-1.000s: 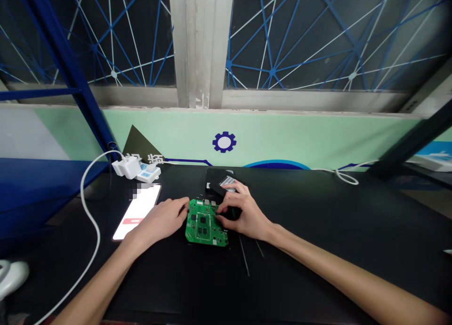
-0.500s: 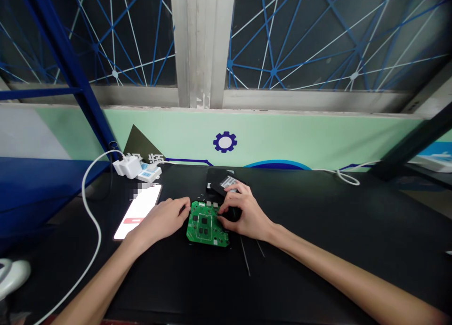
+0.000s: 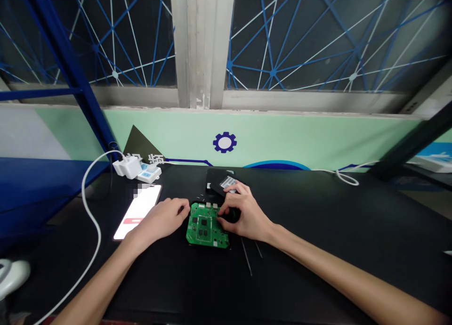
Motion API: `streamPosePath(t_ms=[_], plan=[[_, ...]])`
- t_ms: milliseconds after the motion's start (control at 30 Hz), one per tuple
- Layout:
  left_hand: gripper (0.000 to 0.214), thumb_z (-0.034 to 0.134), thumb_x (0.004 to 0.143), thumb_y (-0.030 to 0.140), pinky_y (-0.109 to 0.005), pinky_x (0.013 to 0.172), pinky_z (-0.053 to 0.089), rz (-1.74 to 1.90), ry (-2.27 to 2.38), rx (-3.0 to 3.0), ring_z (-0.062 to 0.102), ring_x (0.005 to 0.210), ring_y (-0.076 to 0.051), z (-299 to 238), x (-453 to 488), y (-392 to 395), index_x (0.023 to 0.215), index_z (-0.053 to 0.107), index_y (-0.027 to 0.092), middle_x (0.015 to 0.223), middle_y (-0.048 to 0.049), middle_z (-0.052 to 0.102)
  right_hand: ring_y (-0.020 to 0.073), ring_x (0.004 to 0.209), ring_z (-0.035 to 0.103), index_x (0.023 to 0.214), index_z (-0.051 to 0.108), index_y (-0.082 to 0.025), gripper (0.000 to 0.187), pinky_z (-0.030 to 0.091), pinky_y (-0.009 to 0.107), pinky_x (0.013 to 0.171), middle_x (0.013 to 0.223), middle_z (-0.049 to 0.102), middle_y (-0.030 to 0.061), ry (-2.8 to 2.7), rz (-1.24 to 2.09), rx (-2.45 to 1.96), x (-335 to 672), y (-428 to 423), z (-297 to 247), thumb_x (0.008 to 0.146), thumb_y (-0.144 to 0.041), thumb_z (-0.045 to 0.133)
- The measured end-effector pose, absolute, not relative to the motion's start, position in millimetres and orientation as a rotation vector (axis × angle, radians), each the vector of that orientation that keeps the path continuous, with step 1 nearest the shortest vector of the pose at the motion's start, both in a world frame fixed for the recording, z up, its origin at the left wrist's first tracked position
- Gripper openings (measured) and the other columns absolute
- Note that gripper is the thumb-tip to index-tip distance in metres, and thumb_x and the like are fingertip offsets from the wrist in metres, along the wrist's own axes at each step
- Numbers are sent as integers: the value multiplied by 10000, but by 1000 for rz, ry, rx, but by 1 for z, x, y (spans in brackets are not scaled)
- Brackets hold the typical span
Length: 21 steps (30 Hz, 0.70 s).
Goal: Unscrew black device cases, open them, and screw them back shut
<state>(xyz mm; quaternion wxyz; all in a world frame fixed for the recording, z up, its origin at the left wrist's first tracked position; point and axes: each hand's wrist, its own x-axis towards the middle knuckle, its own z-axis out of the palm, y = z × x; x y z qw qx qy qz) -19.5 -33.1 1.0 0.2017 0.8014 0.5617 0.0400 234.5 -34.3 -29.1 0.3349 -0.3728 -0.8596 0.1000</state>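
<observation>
Working over a green circuit board (image 3: 206, 231) that lies flat on the black counter (image 3: 318, 240), both hands sit at its edges. The left hand (image 3: 162, 220) comes in from the left, its fingers loosely curled and their tips at the board's left edge; whether it has a real grip on the board, I cannot tell. The right hand (image 3: 245, 215) arches over the board's upper right corner, its fingers bent down onto the board. A dark rounded object (image 3: 233, 215) shows under that palm, partly hidden, so I cannot tell whether the hand is gripping it. Just above the right hand lies a black casing (image 3: 215, 181) with a white barcode label (image 3: 229, 182), and the hand's upper fingers are touching or nearly touching it. Tiny bits (image 3: 202, 196) are scattered just above the board. Two thin metal rods (image 3: 246, 257) lie below the right hand. Left of the board is a smartphone (image 3: 137, 212) with a lit screen and a red bar. Further back sit a white power strip (image 3: 148, 174) and a white plug charger (image 3: 127, 167), with a white cable (image 3: 92, 221) looping down the left side
</observation>
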Motion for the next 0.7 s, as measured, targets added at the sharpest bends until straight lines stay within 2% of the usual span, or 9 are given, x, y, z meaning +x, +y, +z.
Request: streamPosePath(t_ms=[200, 367, 700], plan=[[399, 290, 993, 461, -296, 627, 362, 127, 1580, 2238, 595, 715, -221, 0, -19, -33, 736, 493, 232, 705, -11, 597, 291, 1096, 564, 752, 703, -248, 157, 278, 546, 1084, 692, 670, -12, -2250, 254, -982, 234, -36, -29, 663, -156, 795], [395, 302, 989, 461, -284, 572, 319, 125, 1575, 2248, 591, 686, -215, 0, -18, -33, 737, 503, 233, 697, -10, 587, 296, 1094, 563, 757, 717, -257, 153, 274, 553, 1086, 693, 678, -9, -2242, 241, -973, 234, -35, -31, 669, -159, 794], [339, 345, 977, 416, -285, 610, 334, 138, 1563, 2250, 582, 694, -209, 1, -19, -32, 774, 553, 240, 707, -2, 614, 287, 1020, 579, 727, 696, -246, 144, 310, 546, 1046, 693, 675, -9, -2221, 240, -985, 232, -40, -27, 664, -149, 781]])
